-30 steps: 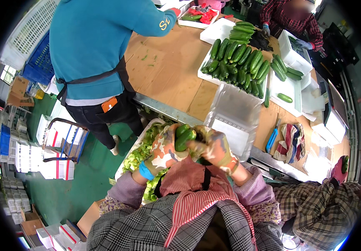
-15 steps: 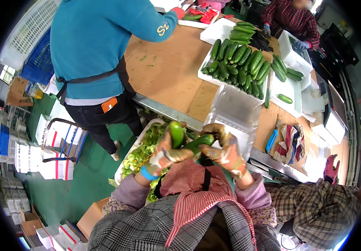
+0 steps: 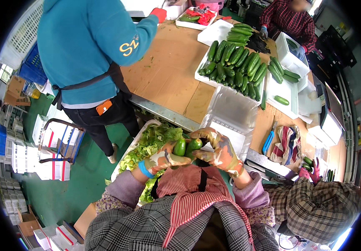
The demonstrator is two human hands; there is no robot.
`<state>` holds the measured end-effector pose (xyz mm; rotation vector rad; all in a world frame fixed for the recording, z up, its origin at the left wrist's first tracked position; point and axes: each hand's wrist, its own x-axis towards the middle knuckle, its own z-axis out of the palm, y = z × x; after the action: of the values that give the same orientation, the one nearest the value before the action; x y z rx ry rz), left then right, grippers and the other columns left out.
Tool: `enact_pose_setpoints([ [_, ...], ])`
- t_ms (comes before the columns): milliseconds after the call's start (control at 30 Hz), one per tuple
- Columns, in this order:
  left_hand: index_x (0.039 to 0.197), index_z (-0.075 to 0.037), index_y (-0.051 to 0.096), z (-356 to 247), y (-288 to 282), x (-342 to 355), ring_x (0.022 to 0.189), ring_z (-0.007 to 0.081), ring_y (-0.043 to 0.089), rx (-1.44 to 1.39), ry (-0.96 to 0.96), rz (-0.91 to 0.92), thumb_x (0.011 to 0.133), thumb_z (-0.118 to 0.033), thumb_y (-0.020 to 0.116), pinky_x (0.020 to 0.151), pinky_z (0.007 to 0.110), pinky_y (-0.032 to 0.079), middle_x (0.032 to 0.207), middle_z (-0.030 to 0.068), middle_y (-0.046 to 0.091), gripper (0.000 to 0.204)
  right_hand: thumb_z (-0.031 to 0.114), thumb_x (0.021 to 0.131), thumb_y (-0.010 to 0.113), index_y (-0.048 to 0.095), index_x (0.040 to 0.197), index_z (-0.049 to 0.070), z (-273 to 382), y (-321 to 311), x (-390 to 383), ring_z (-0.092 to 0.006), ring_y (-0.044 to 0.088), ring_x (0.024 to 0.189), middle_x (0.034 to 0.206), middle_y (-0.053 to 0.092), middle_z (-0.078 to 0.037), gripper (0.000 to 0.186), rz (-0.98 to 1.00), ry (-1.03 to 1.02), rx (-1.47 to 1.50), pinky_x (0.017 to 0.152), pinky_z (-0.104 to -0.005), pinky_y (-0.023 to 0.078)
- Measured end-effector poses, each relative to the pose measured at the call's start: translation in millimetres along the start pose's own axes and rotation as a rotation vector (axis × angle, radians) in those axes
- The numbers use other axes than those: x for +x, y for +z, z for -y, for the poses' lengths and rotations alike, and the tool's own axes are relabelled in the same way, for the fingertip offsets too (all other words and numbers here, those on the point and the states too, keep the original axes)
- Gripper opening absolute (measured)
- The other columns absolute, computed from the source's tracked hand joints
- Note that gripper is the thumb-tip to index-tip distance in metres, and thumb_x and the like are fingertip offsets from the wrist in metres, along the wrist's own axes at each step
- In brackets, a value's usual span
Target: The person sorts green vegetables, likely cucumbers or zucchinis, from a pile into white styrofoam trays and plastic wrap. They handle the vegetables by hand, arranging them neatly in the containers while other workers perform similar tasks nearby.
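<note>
My left hand (image 3: 166,155), in a camouflage glove, grips short green cucumbers (image 3: 179,147). My right hand (image 3: 216,150), gloved alike, is wrapped round the right side of the bunch, on a cucumber (image 3: 194,147) held against the others. Just beyond my hands, an open clear plastic clamshell (image 3: 230,103) lies at the table's edge. Left of them, below the table edge, is a long white bin of leafy green trimmings (image 3: 138,144). A white tray holding several cucumbers (image 3: 237,67) sits farther back on the table.
A cardboard-topped table (image 3: 163,71) bears more trays (image 3: 283,106), blue-handled scissors (image 3: 267,142) and striped cloth (image 3: 285,145). A person in teal (image 3: 84,46) stands left; another in red plaid (image 3: 289,23) is across. A co-worker's pink-gloved hands (image 3: 308,171) are at right. A trolley (image 3: 61,140) stands on the floor.
My hands have brought the cucumbers closer together, both now more upright. The teal-clad person's arm has lowered and shifted left. The co-worker's pink gloves have moved lower and left, to some cucumbers.
</note>
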<state>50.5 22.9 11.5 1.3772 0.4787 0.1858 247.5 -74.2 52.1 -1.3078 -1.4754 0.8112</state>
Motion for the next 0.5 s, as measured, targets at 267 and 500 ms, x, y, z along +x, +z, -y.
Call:
enact_pose_setpoints([
  [267, 0.120, -0.003, 0.057, -10.6, -4.2, 3.5, 0.100, 0.0293, 0.061, 0.443, 0.295, -0.262, 0.074, -0.016, 0.070, 0.089, 0.036, 0.047, 0.110, 0.0145, 0.063, 0.049, 0.014, 0.083, 0.062, 0.065, 0.095, 0.001, 1.1, -16.3, -2.3, -0.0192, 0.062, 0.065, 0.080, 0.062, -0.009, 0.018, -0.041, 0.046, -0.165, 0.060, -0.0279, 0.049],
  [500, 0.115, -0.005, 0.060, -16.3, -10.8, 0.5, 0.094, 0.0346, 0.058, 0.836, 0.401, -0.366, 0.071, -0.022, 0.069, 0.084, 0.042, 0.046, 0.102, 0.0148, 0.063, 0.048, 0.020, 0.085, 0.066, 0.068, 0.100, 0.004, -2.6, -13.5, -2.9, -0.0222, 0.064, 0.073, 0.085, 0.065, -0.011, 0.022, 0.070, 0.161, 0.044, 0.064, -0.0311, 0.050],
])
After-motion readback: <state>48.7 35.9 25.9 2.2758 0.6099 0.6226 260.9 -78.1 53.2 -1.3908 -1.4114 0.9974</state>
